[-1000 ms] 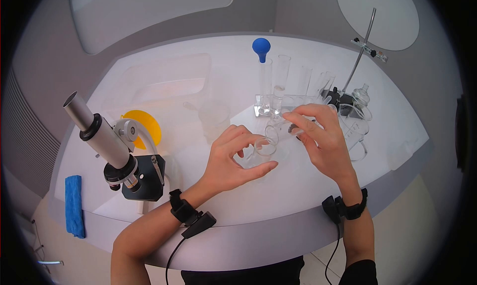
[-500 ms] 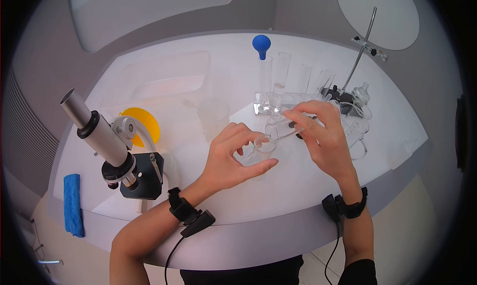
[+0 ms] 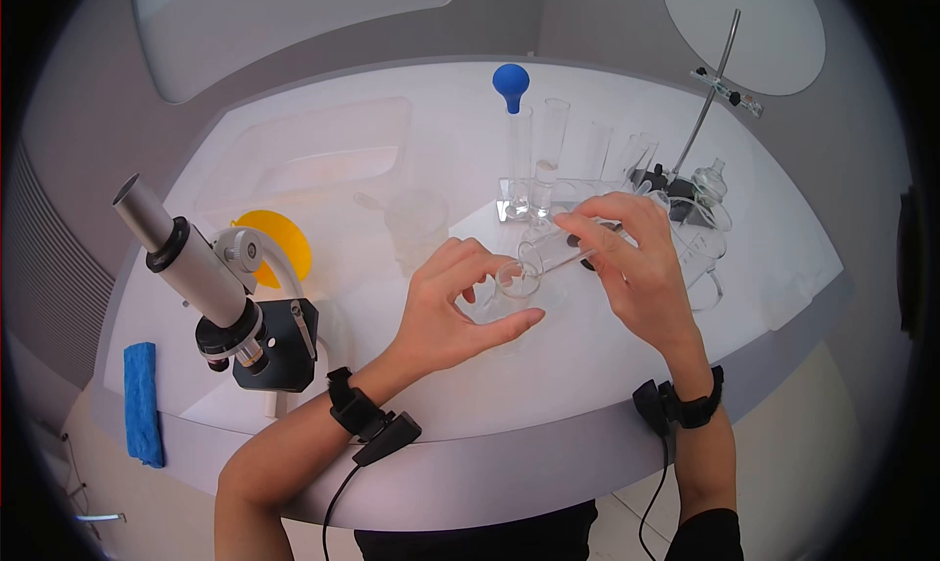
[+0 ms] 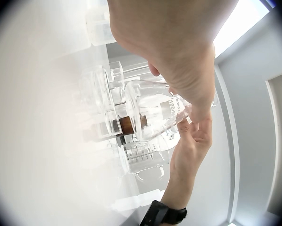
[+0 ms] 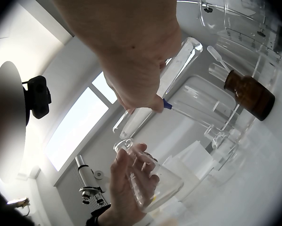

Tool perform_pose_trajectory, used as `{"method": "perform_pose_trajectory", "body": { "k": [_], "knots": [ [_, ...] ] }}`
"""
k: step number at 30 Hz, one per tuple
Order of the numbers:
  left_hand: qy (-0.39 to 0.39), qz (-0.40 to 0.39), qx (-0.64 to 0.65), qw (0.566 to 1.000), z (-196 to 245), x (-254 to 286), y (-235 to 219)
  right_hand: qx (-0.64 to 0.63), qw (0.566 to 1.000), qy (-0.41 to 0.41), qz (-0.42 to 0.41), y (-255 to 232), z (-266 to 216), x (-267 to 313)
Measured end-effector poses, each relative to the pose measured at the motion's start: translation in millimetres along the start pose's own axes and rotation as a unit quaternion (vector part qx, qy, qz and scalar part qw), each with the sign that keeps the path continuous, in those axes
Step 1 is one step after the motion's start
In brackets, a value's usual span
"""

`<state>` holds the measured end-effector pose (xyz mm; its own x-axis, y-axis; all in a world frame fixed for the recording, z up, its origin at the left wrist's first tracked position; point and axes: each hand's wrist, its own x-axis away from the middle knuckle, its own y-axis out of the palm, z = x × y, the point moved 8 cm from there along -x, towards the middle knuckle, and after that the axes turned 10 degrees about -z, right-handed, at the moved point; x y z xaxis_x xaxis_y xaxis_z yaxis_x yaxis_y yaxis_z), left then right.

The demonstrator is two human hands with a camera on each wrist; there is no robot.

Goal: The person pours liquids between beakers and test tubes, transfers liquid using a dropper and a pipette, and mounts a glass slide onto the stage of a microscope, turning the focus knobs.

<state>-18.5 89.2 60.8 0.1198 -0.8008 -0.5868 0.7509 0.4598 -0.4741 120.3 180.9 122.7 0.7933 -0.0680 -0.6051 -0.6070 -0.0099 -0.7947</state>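
Note:
A clear conical flask [image 4: 155,110] with printed volume marks is held round its neck by my left hand [image 3: 455,306], thumb and fingers on either side. In the right wrist view the flask [image 5: 164,186] hangs close over the table, slightly tilted, with no coloured liquid showing in it. My right hand [image 3: 636,262] grips a wide glass test tube [image 3: 560,252] from above. The tube slants down to the left, its open end right at the flask's mouth. Fingers hide the tube's middle; its other end [image 5: 190,47] sticks out past the right hand.
Behind the hands stands a rack [image 3: 509,204] with glass tubes, one topped by a blue rubber bulb [image 3: 511,83]. A brown bottle [image 5: 249,96], a metal stand [image 3: 710,101] and glassware are on the right. A microscope [image 3: 211,277], yellow disc [image 3: 284,243] and clear bin [image 3: 304,160] stand left.
The test tube in my right hand has tipped further over, bringing its open end down to the flask's mouth. My left hand and the flask have stayed almost in place.

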Motion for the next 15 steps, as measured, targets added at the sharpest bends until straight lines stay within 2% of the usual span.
{"method": "perform_pose_trajectory", "body": {
  "k": [15],
  "knots": [
    [0.004,-0.004,-0.004,1.000,-0.2,0.0,0.2,0.003,1.000,-0.003,0.002,-0.7,-0.9,-0.3]
  ]
}}
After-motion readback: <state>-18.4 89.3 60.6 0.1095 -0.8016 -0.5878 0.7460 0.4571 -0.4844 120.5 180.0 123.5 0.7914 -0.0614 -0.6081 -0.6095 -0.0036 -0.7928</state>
